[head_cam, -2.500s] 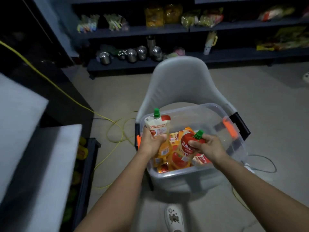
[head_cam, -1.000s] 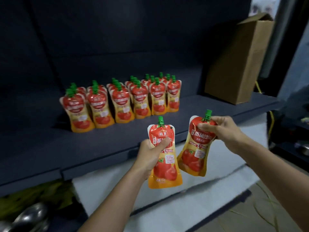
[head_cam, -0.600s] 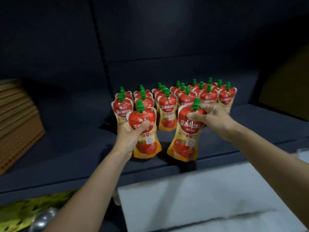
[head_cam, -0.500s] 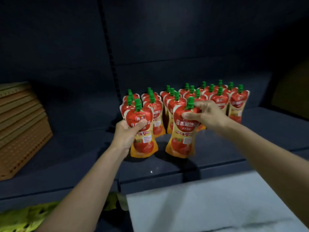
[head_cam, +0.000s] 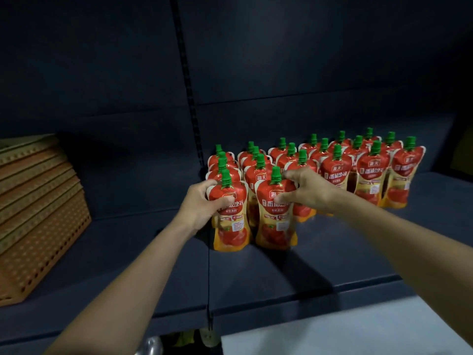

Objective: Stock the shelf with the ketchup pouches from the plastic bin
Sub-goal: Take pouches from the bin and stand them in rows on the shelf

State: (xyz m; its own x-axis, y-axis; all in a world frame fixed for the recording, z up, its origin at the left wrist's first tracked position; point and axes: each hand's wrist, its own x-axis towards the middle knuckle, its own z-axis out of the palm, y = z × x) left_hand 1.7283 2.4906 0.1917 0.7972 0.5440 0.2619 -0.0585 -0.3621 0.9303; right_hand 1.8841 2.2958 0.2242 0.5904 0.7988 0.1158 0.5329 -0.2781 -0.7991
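Observation:
Several red and yellow ketchup pouches with green caps stand in rows (head_cam: 371, 172) on the dark shelf (head_cam: 307, 265). My left hand (head_cam: 202, 203) grips one pouch (head_cam: 231, 226) by its upper part, its base on the shelf at the front of the leftmost row. Beside it, my right hand (head_cam: 304, 190) holds a second pouch (head_cam: 275, 224) near its neck, standing upright at the front of the adjoining row. The plastic bin is out of view.
A stack of brown perforated trays (head_cam: 33, 213) lies on the shelf at the left. The shelf's front lip (head_cam: 294, 307) runs below my arms, with a white surface (head_cam: 358, 331) under it at the lower right. A slotted upright (head_cam: 188, 80) divides the back panel.
Both hands have carried their pouches forward and down onto the shelf, in front of the standing rows. The view has moved closer to the shelf.

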